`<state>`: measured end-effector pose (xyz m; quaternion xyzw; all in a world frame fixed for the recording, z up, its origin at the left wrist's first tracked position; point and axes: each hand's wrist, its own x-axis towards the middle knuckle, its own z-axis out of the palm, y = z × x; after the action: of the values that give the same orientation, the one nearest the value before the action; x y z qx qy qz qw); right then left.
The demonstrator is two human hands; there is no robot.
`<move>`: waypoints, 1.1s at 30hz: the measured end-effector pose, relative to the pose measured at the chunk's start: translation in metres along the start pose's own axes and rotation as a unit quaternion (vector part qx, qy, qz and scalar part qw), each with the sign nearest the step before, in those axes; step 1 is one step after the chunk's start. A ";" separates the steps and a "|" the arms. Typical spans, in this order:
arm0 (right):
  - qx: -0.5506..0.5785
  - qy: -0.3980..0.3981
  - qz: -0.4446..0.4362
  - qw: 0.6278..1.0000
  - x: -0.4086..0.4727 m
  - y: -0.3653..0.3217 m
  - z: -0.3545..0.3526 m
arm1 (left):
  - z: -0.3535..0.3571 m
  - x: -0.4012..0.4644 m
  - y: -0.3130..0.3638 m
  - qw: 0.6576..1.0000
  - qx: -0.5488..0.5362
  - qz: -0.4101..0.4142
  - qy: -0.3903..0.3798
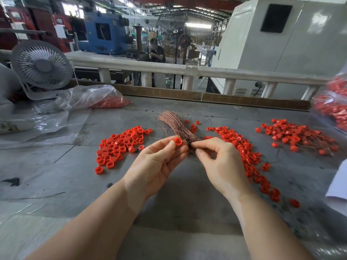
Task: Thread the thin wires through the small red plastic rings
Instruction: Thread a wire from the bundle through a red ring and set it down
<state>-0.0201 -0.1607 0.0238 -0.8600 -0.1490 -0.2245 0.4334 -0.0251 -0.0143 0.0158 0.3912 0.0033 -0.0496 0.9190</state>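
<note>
left hand (159,162) pinches a red ring (178,141); right hand (221,162) beside it pinches the wire bundle (178,126).

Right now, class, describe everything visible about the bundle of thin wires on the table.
The bundle of thin wires looks like coppery-brown metal strands, fanned out at the far end and gathered tight near the hands. It lies on the grey table between piles of red rings. The right hand pinches its near end; the left hand, holding a red ring, is beside it.

A grey worktable (184,199) carries a wire bundle (176,126) at twelve o'clock, red rings (120,145) at ten, more rings (249,156) at two, plastic bags (88,97) at eleven, and a small fan (42,67) beyond them.
</note>
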 end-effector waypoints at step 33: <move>-0.232 -0.062 0.102 0.965 0.000 0.023 -0.003 | 0.002 0.000 -0.006 0.998 0.062 -0.028 0.010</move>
<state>-0.0104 -0.1769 0.0096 -0.9598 -0.0306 -0.1537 0.2328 -0.0261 -0.0196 0.0127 0.4479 0.0199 -0.0714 0.8910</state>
